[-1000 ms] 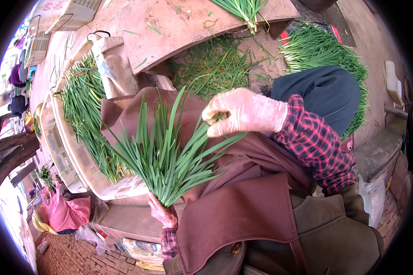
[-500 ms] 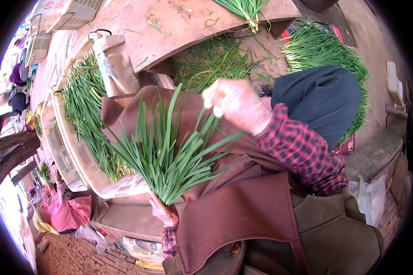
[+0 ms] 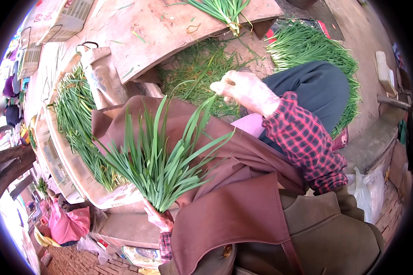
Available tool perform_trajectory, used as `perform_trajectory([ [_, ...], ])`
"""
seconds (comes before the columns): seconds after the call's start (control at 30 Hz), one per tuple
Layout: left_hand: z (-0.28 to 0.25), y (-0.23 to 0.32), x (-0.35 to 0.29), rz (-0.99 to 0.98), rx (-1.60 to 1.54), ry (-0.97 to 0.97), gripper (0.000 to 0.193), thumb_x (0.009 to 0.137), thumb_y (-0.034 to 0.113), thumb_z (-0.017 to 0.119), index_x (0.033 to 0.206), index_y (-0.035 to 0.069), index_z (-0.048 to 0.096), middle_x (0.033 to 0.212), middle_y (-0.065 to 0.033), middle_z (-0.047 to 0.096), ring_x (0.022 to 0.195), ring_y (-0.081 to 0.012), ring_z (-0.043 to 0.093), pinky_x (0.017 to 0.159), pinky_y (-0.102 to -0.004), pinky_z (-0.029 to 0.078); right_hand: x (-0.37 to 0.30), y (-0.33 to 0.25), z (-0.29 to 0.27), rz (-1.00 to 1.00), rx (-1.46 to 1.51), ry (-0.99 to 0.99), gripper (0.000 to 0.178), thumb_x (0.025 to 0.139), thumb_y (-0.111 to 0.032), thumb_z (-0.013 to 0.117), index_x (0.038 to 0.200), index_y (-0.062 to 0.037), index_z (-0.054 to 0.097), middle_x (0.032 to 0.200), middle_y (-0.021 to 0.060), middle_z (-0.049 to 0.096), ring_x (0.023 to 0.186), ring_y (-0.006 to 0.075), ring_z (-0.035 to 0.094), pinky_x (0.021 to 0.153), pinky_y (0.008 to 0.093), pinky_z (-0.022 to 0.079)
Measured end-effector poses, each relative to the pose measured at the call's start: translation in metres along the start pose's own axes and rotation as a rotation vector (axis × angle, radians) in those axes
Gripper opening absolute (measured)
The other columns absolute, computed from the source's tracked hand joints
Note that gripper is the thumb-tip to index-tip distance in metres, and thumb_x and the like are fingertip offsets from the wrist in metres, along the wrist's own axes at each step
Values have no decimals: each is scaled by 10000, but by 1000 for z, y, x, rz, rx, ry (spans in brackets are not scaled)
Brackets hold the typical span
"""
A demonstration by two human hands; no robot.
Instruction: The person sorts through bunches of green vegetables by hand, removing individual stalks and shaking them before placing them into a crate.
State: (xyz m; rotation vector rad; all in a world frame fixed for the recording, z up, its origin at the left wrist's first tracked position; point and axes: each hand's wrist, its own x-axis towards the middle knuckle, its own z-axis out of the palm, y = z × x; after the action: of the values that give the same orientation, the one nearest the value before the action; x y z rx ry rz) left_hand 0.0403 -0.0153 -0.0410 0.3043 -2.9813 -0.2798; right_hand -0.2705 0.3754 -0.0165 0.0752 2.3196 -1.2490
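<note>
Garlic chives (image 3: 157,176) fisted in left hand (image 3: 159,218); just pulled right hand (image 3: 247,90) farther out, seemingly pinching one leaf tip (image 3: 211,101), so kinda blade-by-blade work.

Flat, pinkish-brown wooden table (image 3: 144,57), top; rectangular, reddish-brown brick paving (image 3: 78,262), lower left; long, grey, stone-like ledge (image 3: 369,149), right; bright white light, left.

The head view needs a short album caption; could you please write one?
The left hand holds green leaves over a brown apron, the right hand near their tips.
</note>
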Motion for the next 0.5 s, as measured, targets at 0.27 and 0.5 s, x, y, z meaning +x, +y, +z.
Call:
perform_trajectory([
  [0.27, -2, 5, 3, 4, -15, 2, 803, 748, 18, 707, 1469, -1, 354, 1087, -272, 573, 863, -475, 599, 700, -494, 502, 5, -1, 17, 130, 549, -378, 276, 955, -278, 567, 923, -15, 646, 713, 46, 654, 516, 94, 571, 473, 243, 465],
  [0.5, -4, 3, 2, 7, -5, -18, 755, 783, 74, 689, 1459, -17, 363, 1028, -272, 561, 816, -483, 578, 668, -497, 485, 14, 10, -9, -175, 494, -68, 228, 965, -217, 581, 964, -13, 683, 824, 52, 683, 716, 118, 633, 672, 269, 514],
])
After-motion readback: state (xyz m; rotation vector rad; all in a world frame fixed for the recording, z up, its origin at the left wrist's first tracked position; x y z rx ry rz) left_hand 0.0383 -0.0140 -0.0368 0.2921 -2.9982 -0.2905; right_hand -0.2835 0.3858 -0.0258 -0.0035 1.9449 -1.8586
